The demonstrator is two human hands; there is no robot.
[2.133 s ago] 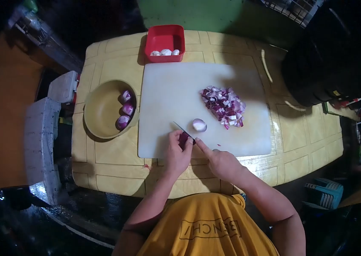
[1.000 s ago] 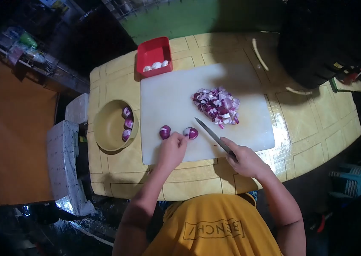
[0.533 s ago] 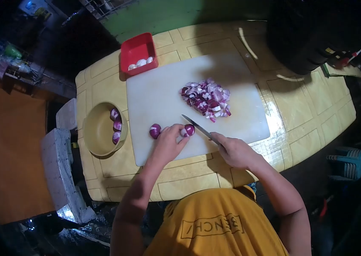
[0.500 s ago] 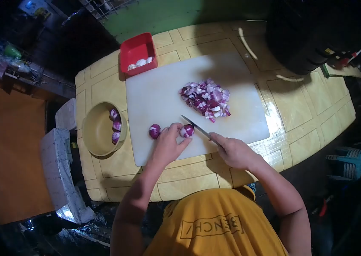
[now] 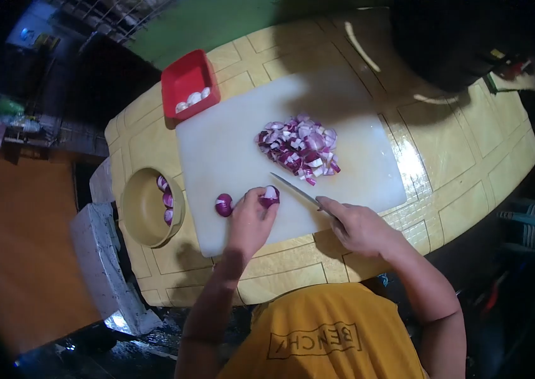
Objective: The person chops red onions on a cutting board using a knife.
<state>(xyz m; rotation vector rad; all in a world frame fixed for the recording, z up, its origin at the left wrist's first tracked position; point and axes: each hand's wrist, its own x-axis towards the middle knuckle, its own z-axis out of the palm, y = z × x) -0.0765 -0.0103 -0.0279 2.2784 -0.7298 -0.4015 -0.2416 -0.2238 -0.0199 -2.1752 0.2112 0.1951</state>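
On the white cutting board [image 5: 217, 151], my left hand [image 5: 251, 221] has its thumb and fingers around an onion half [image 5: 270, 196] with purple skin. Another onion half [image 5: 224, 204] lies just left of those fingers. My right hand [image 5: 361, 228] grips the handle of a knife [image 5: 296, 189], whose blade points up and left, its tip below a pile of chopped red onion [image 5: 299, 148]. The blade is a little to the right of the held half, apart from it.
A beige bowl [image 5: 139, 205] with onion pieces stands left of the board. Behind the board's left corner is a red container [image 5: 182, 79] holding white bulbs. A large black object [image 5: 438, 50] stands at the back right of the patterned yellow table [image 5: 476, 139].
The knife has left the onion, which now shows as two separate halves. My left hand has moved from one half to the other and taken hold of it. The camera view has turned.
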